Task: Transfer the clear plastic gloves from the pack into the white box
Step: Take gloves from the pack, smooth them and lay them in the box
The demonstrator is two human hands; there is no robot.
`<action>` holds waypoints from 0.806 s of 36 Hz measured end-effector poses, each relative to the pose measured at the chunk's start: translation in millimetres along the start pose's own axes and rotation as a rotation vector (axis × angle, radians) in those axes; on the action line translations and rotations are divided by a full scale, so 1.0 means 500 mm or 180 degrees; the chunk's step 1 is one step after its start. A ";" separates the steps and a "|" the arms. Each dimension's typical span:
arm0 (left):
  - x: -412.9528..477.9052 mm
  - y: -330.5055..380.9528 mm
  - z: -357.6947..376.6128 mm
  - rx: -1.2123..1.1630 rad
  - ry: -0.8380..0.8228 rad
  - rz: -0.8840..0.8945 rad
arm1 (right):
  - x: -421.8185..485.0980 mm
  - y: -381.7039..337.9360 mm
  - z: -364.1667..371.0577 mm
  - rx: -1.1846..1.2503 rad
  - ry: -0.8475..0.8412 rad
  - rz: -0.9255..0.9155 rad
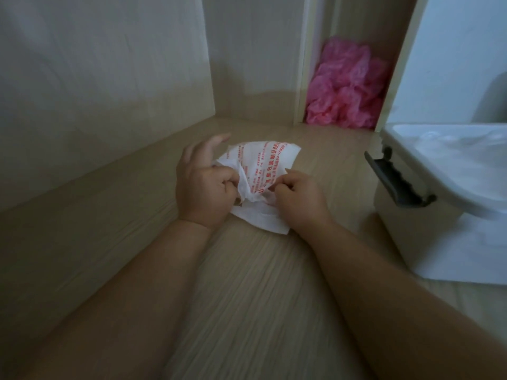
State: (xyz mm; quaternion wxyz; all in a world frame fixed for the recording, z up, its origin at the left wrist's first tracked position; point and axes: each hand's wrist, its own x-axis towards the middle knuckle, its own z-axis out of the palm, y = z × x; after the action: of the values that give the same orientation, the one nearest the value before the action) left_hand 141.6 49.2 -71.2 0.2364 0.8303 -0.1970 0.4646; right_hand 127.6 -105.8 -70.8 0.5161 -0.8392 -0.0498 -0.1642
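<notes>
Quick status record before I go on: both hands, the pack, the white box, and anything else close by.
left hand: pinches the pack's left side, some fingers raised
right hand: fingers curled, pinches the pack's right side
pack: white with red print, crumpled, lying on the wooden surface
white box: to the right of the pack, top open, dark handle facing the pack
clear plastic: seems to lie inside the box
pink plastic: bunched in a narrow compartment behind

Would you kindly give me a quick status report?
Left hand and right hand pinch crumpled white red-printed pack. White box with dark handle at right. Nothing between.
</notes>
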 end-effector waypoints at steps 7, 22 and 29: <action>0.000 -0.003 0.003 -0.0451 -0.0375 -0.0382 | 0.003 0.004 0.000 0.0141 -0.0182 -0.0293; 0.010 0.014 -0.001 -0.0788 0.0419 -0.0882 | 0.003 0.013 0.004 0.0070 0.0112 -0.0778; 0.003 0.026 0.001 -0.0487 -0.0418 -0.0541 | 0.029 0.000 0.009 0.0143 0.0438 -0.0694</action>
State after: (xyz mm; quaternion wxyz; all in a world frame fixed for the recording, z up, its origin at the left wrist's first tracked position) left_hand 135.4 38.1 -67.3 0.3241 0.8522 -0.1757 0.3712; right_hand 142.3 -103.2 -67.9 0.5161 -0.8038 -0.1089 -0.2752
